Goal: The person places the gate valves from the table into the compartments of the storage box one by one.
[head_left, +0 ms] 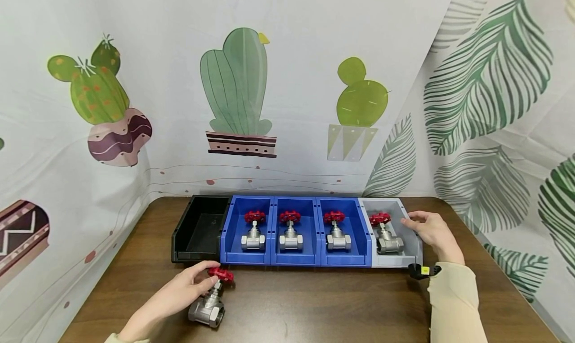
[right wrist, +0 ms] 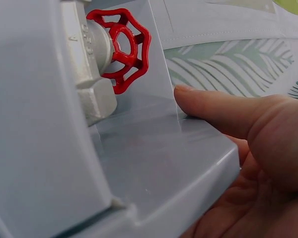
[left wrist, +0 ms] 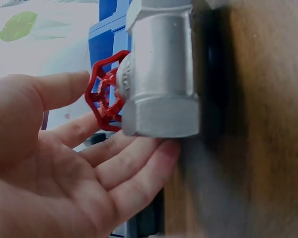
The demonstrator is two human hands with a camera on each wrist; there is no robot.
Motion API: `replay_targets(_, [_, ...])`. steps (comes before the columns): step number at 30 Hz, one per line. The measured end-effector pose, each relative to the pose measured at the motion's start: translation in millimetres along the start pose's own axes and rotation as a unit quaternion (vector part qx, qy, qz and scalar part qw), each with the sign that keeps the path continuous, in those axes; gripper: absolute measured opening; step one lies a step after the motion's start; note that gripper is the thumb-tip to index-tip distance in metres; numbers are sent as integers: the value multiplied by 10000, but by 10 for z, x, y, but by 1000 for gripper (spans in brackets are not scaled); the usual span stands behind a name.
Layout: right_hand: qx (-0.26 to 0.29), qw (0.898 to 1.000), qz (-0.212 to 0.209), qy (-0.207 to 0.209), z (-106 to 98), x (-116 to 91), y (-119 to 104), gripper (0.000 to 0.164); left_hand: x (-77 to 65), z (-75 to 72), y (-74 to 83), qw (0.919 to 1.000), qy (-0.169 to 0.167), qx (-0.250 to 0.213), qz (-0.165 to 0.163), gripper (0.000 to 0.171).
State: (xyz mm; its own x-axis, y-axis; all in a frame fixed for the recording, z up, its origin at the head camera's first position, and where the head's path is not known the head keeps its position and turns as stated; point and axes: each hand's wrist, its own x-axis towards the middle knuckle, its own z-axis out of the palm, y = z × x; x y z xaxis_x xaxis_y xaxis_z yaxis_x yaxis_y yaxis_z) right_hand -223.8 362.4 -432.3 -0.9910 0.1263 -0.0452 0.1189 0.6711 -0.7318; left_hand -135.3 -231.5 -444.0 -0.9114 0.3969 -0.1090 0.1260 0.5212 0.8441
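A steel gate valve with a red handwheel (head_left: 209, 308) leans at a tilt over the table's front left part; whether its body touches the wood I cannot tell. The thumb and index finger of my left hand (head_left: 190, 285) pinch its handwheel (left wrist: 108, 91), while the other fingers extend beneath the valve body (left wrist: 161, 74). At the row's right end, my right hand (head_left: 433, 233) grips the side wall of the grey bin (right wrist: 188, 163), its thumb (right wrist: 213, 106) at the rim and its fingers outside. A similar valve (head_left: 387, 238) stands in that bin.
Left of the grey bin, three blue bins (head_left: 294, 259) each hold a red-wheeled valve (head_left: 253, 238). A black bin (head_left: 204, 233) with nothing visible inside ends the row on the left. The brown table (head_left: 323, 303) extends in front; a printed cloth (head_left: 305, 83) hangs behind.
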Motion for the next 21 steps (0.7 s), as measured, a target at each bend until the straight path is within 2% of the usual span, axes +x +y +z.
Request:
replay_targets(14, [-24,10000,-10,35,-5,-6,-2,54,30,85,-78,9994,8,-342,78,41])
replay_targets(21, [-35,10000,21,18,-13,-9,-6,56,25,120,-106,9992,-91,-388,-85,58])
